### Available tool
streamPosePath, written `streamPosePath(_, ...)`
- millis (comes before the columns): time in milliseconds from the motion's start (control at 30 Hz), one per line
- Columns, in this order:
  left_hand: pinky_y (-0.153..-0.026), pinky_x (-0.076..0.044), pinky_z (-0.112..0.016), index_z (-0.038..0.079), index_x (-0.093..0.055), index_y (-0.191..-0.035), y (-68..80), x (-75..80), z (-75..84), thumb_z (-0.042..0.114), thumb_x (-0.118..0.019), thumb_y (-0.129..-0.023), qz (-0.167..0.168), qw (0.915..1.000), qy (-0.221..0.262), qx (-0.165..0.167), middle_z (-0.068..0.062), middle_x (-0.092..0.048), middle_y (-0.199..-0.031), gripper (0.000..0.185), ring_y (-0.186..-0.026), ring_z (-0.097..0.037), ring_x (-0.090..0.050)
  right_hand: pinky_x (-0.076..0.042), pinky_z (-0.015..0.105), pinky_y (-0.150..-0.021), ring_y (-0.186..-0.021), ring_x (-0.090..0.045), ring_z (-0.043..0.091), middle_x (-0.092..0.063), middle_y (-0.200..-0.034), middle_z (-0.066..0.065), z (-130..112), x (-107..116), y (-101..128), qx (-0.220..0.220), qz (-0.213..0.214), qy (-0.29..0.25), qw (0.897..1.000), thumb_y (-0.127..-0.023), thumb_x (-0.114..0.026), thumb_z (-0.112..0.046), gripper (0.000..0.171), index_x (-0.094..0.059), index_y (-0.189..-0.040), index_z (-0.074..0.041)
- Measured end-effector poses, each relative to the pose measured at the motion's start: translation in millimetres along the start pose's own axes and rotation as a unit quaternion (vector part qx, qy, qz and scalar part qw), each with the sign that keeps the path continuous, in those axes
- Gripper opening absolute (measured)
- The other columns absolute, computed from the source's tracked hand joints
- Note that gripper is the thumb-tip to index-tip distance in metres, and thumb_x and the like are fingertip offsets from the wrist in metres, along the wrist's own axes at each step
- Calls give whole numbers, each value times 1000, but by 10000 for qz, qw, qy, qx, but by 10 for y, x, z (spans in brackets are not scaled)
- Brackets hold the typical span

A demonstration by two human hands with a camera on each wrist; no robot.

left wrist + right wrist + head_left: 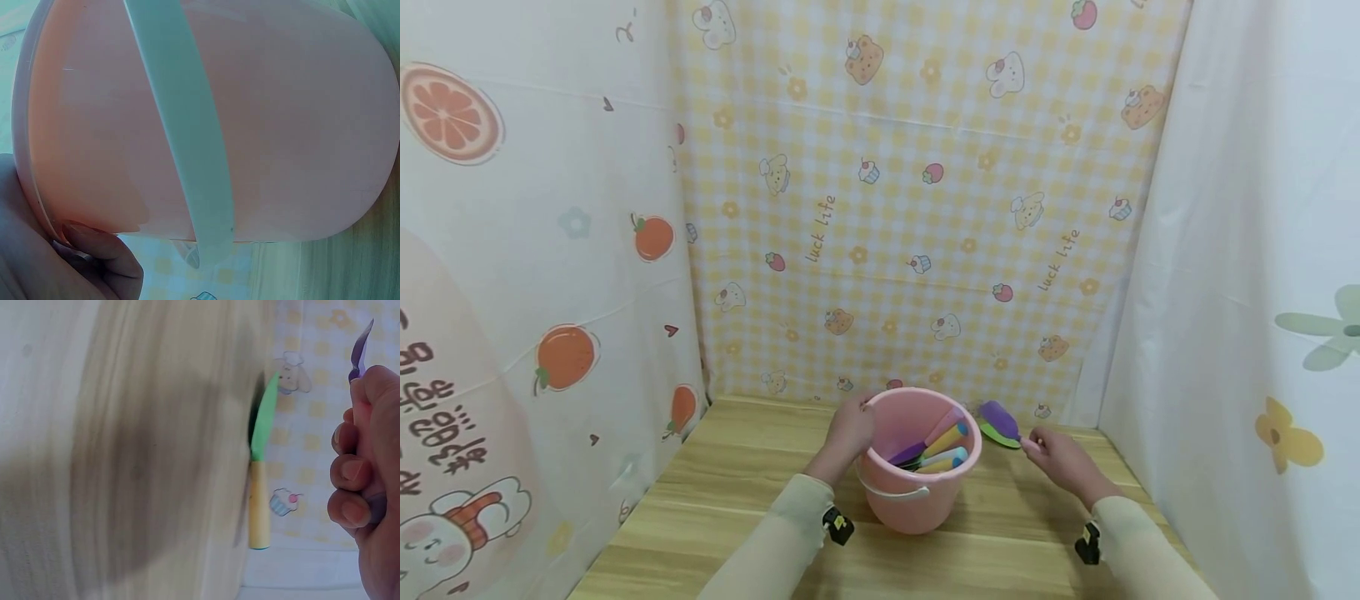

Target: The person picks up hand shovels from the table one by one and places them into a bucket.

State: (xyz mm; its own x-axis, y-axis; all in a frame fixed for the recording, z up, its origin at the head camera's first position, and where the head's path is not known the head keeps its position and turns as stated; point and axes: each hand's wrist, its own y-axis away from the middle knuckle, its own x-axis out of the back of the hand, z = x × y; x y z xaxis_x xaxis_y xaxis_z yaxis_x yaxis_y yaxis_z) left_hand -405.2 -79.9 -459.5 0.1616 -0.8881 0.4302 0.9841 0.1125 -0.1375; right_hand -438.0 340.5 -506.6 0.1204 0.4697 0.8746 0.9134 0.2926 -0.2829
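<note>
A pink bucket (913, 504) with a white carrying handle (898, 495) stands on the table. My left hand (852, 429) grips its rim on the left side; in the left wrist view the thumb lies against the outer wall. Inside the bucket lie several toy garden tools (943, 446) with pink, yellow and white handles, their lower parts partly hidden. To the bucket's right, my right hand (1067, 462) curls round the pink handle of a toy shovel with a purple blade (998, 415). Below that blade, a green-bladed toy trowel (265, 419) with a yellow handle lies on the table.
The wooden table (737, 492) reaches back to a yellow checked cloth (887, 208). White printed cloths hang on the left (602, 275) and right (1225, 250). A black wrist camera (838, 526) sits on the left sleeve, another (1087, 543) on the right.
</note>
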Motion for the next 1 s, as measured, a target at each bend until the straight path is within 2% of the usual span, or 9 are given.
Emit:
streamPosePath(133, -108, -55, -62, 13, -70, -149, -7, -2, 9, 17, -44, -113, 38, 10000, -61, -15, -19, -68, -148, 44, -133, -45, -64, -38, 29, -56, -61, -44, 12, -50, -69, -5, -83, 65, -23, 122, 78, -45, 9999, -111, -70, -20, 20, -64, -93, -13)
streamPosePath(533, -92, -61, -53, 14, -67, -151, -6, 3, 11, 19, -43, -114, -18, 9998, -202, 21, -18, -67, -149, 45, -118, -37, -69, -42, 30, -57, -59, -45, 11, -50, -67, -6, -315, 299, -83, 356, 179, 59, 9992, -112, -69, -30, 22, -69, -97, -14)
streamPosePath(867, -88, -61, -50, 16, -68, -150, -13, 0, -13, 19, -44, -114, -3, 9997, -220, -59, -17, -69, -147, 44, -112, -34, -70, -44, 31, -56, -60, -49, 14, -55, -69, -5, -547, 452, -105, 264, 127, -207, 9994, -111, -71, -32, 21, -70, -98, -16)
streamPosePath(1000, -95, -61, -53, 16, -69, -149, -6, -2, -18, 18, -44, -114, -4, 9997, -217, -68, -17, -68, -147, 43, -119, -36, -69, -44, 31, -55, -58, -47, 13, -54, -66, -5, -675, 496, -102, 214, 46, -328, 9992, -111, -70, -37, 26, -69, -95, -17)
